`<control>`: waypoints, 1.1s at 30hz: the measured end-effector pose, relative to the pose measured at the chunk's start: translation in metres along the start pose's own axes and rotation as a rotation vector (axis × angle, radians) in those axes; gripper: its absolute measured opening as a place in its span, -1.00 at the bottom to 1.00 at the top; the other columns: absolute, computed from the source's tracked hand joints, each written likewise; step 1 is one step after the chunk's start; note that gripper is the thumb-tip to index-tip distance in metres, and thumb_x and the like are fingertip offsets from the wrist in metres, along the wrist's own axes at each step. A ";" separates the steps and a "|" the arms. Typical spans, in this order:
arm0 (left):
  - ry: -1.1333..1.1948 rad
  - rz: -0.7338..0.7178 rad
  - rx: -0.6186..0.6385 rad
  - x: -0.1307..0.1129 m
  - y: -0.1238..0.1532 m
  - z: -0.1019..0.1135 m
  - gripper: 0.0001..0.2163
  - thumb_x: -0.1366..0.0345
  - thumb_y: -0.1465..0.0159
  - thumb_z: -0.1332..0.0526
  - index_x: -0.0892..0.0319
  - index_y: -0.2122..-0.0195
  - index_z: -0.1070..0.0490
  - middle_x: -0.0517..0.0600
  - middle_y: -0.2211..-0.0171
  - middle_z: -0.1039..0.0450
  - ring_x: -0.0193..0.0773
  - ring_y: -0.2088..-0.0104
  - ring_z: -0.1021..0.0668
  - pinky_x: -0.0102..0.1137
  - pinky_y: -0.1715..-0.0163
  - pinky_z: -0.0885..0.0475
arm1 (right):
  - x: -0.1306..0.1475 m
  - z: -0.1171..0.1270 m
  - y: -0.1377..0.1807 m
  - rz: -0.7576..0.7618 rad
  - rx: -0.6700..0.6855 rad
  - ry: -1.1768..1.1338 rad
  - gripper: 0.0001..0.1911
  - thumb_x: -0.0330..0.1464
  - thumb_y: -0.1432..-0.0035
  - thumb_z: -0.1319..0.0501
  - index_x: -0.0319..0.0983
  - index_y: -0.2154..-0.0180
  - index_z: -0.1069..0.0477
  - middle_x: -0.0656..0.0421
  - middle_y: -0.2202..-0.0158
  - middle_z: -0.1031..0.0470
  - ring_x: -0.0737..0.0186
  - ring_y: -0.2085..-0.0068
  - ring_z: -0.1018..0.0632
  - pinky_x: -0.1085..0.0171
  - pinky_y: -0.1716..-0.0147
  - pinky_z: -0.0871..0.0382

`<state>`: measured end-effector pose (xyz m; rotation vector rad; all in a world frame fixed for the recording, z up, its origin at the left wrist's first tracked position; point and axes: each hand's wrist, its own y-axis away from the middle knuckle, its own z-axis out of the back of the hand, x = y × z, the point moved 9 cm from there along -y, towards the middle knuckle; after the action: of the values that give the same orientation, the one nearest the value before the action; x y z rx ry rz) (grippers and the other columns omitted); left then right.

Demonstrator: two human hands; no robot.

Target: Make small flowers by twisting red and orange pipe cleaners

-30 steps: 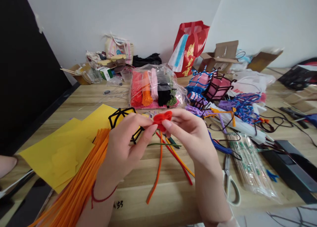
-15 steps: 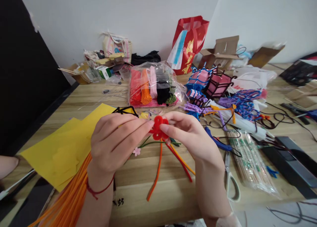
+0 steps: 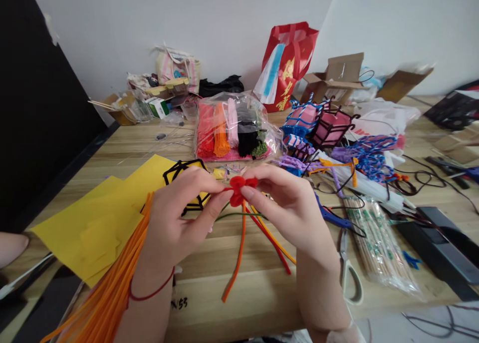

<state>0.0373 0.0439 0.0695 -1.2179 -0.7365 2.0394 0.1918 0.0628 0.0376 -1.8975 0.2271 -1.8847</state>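
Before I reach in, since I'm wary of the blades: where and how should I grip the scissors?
Probably by the pale handle loop, from the near right: the loop lies toward the person, the blades point away, and the right forearm crowds the left.

Both sides of the red flower (image 3: 236, 182) are taken up by the left hand (image 3: 183, 213) and right hand (image 3: 290, 203). Nearer than the flower, bare desk (image 3: 262, 303) is left free, part-crossed by an orange strip (image 3: 241, 250) and a red strip (image 3: 274, 248). Beyond it, low passage is barred by the clear bag (image 3: 232, 128). Far left of it: blocked by orange bundle (image 3: 108, 283). Far right: blocked by scissors (image 3: 344, 255), skewer pack (image 3: 377, 248).
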 end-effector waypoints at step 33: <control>0.228 0.406 0.048 0.037 0.005 -0.009 -0.87 0.13 -0.37 -0.37 0.04 0.22 -0.61 -0.11 0.39 -0.63 -0.29 0.45 -0.63 -0.50 0.58 -0.46 | -0.012 0.012 -0.002 -0.147 -0.227 -0.156 -0.94 -0.36 -0.15 -0.48 -0.16 0.29 -0.68 0.17 0.34 -0.73 0.26 0.37 -0.68 0.31 0.36 -0.62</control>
<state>0.0306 0.0696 0.0422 -1.6433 -0.3486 2.1648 0.2029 0.0721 0.0278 -2.2577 0.2675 -1.8580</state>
